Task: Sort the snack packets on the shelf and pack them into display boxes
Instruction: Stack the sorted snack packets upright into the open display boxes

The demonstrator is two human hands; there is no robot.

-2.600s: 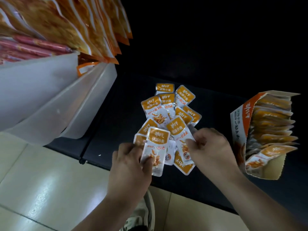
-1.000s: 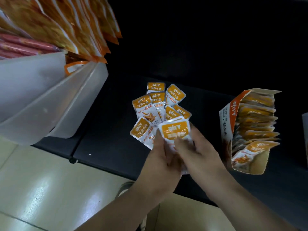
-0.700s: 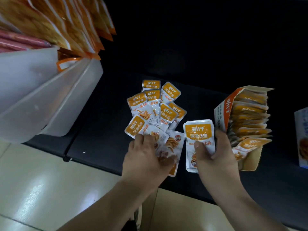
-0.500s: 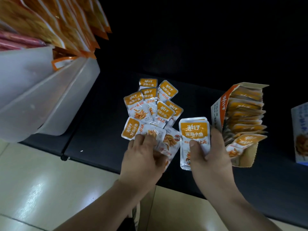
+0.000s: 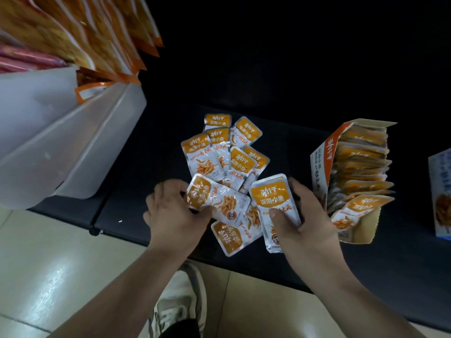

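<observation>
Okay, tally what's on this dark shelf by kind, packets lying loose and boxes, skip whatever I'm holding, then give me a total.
Loose packets: 7
Orange box: 1
Blue box: 1
Total: 9
Skipped: one packet in the left hand, a stack in the right hand.

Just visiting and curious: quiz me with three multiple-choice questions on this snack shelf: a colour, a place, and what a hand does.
1. What colour is the top band on the small silver foil snack packets?
A. Green
B. Orange
C. Purple
2. Where is the open orange-and-white cardboard display box?
A. Right of the right hand
B. Left of the packets
C. Under the packets
3. What is the right hand doing?
A. Lying empty
B. Holding an upright packet stack
C. Reaching into the box
Answers: B, bands show orange; A, box stands right of that hand; B, thumb presses the stack.
</observation>
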